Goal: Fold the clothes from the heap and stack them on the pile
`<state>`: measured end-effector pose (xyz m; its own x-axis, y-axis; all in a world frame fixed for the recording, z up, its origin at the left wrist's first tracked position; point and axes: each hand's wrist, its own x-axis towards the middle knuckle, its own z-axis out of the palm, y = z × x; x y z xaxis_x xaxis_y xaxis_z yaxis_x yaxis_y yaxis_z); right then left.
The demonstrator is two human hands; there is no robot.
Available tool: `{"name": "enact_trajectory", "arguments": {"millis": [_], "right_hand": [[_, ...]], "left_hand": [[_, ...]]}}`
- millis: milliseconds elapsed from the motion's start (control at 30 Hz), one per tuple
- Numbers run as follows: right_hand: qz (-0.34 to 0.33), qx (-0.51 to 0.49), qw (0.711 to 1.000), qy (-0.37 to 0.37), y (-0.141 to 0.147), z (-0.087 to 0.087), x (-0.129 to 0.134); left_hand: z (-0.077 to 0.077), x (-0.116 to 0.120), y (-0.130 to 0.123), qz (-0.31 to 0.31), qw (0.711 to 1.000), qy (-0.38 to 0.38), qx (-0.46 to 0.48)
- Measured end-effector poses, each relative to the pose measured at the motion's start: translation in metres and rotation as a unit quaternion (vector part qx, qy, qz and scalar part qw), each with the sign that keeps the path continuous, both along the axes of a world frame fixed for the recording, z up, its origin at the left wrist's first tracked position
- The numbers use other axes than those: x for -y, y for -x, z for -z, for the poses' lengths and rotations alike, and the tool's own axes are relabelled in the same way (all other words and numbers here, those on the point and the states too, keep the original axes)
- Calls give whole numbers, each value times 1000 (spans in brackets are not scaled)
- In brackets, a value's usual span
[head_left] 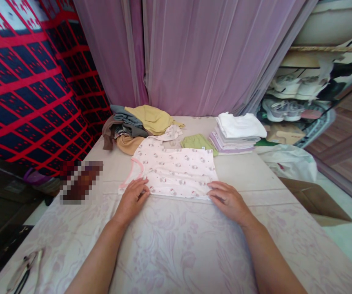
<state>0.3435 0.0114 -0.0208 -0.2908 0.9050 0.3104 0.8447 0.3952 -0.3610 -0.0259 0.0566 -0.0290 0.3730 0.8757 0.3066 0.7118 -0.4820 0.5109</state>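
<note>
A pale pink child's shirt (176, 167) with a small cartoon print and pink neck trim lies spread on the bed, its neckline to the left. At its near left corner, my left hand (133, 197) has thumb and fingers closed on the cloth edge. The near right corner is between the thumb and fingers of my right hand (228, 202). Just beyond the shirt lies a green garment (196, 141), partly covered by it. Cloth under my fingertips is partly hidden.
A loose heap of clothes (127, 122), with a yellow garment (151, 118) on it, lies back left. A folded stack (239, 132) topped with white stands back right. Purple curtains (200, 57) hang behind. A shoe rack (298, 98) and cardboard box (313, 200) are right.
</note>
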Motion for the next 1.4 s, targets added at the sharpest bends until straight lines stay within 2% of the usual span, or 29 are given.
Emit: {"name": "enact_trajectory", "arguments": {"millis": [267,533,600,667,733,833,933,1033,1267,1333,1400], "right_hand": [[33,-2,999,-29,2,2,1],[20,0,1000,-13,1,6,3],[46,-23,998,-20,2,6,1],[101,-31,994,-28,5,4,-5],[157,-11,987,-23,8,2,-15],[204,42,978,19,15,-2,-34],[211,73,971,81,20,-6,-50],[206,68,970,113,23,-9,-55],[263,65,955,118,27,-7,-47],[253,77,959,98,27,-5,-45],[241,84,966,46,31,-5,-44]], "left_hand": [[-3,1,-3,-18,1000,7,5],[-1,2,-2,-10,1000,-3,-10],[-3,2,-2,-14,1000,3,-9],[-7,0,-4,-19,1000,4,-17],[-11,-3,-10,-15,999,-2,-38],[-15,-12,-26,27,996,-4,-80],[-13,-24,-42,72,989,15,-126],[-6,-31,-52,71,980,17,-187],[0,-30,-54,36,961,-17,-274],[0,-30,-55,38,959,-17,-279],[0,-30,-55,40,960,-18,-278]]}}
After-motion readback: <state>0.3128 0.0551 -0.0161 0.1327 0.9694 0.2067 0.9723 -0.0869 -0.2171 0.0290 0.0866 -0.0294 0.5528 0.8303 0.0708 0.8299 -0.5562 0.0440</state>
